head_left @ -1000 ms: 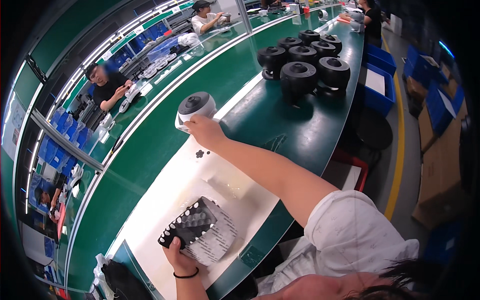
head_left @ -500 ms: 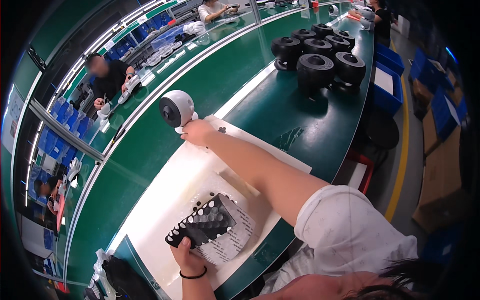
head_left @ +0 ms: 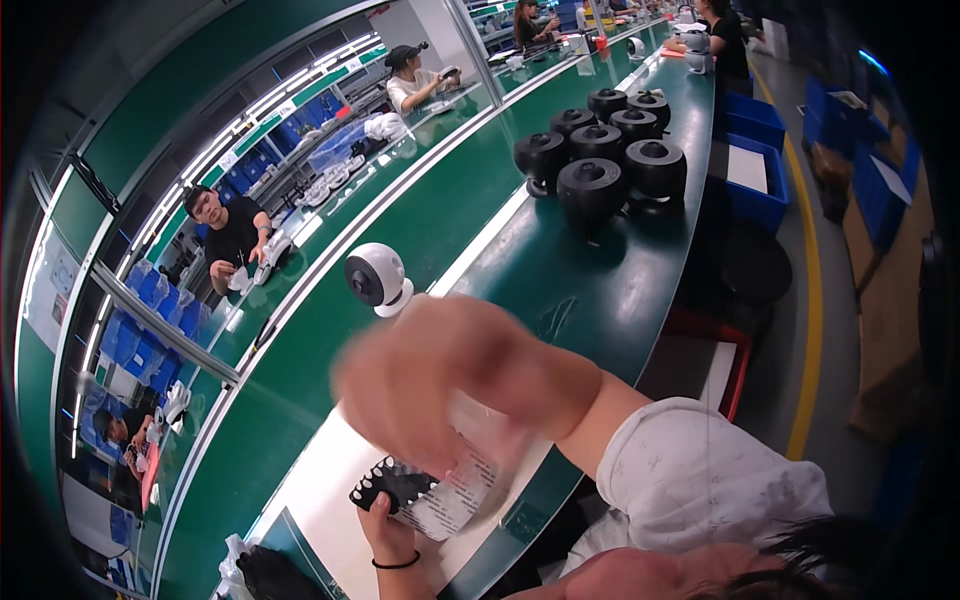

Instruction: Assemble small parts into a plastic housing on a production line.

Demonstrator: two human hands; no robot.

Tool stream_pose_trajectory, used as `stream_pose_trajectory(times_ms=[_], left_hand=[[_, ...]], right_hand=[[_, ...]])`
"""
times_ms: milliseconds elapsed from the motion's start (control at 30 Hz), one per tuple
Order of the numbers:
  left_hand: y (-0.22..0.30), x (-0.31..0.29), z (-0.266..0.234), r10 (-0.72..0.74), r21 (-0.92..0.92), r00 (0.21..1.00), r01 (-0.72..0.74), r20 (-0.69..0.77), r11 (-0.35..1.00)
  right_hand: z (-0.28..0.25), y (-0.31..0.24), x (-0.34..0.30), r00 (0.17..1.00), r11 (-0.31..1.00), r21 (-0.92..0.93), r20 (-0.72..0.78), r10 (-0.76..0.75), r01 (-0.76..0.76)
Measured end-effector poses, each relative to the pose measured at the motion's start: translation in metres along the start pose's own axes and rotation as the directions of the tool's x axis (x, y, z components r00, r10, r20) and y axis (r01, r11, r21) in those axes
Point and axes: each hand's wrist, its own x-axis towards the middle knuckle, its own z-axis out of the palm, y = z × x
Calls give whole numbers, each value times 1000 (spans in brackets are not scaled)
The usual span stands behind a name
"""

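My left hand (head_left: 388,530) grips the edge of a bent sheet of adhesive pads (head_left: 395,482), its thumb on the black side. This side has white round gaps along the edge, and the printed white backing curls away to the right. My right hand (head_left: 450,370) is raised above the sheet and hides much of it. Motion smears its fingers, so I cannot make out whether they hold anything. Beyond it, a white ball-shaped camera (head_left: 376,275) with a black round front stands upright on the bench, untouched.
Several black round housings (head_left: 592,187) stand grouped farther along the green bench (head_left: 505,290). A white work mat (head_left: 310,465) lies under my hands. Blue bins (head_left: 755,180) and a dark stool (head_left: 755,260) are to the right. Other people work across the bench.
My right hand has let go of the white camera and moved back toward me, over the sheet. My left hand still holds the sheet. The view has shifted.
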Motion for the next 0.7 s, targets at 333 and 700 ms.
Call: stream_pose_trajectory(times_ms=[333,700], left_hand=[[-3,-1,-9,-46,2,998,46,-40,999],[3,-7,-5,-68,-1,998,68,-1,998]], right_hand=[[34,-32,-3,945,936,-168,166,-282,309],[40,-21,-5,951,906,-317,223,-215,280]])
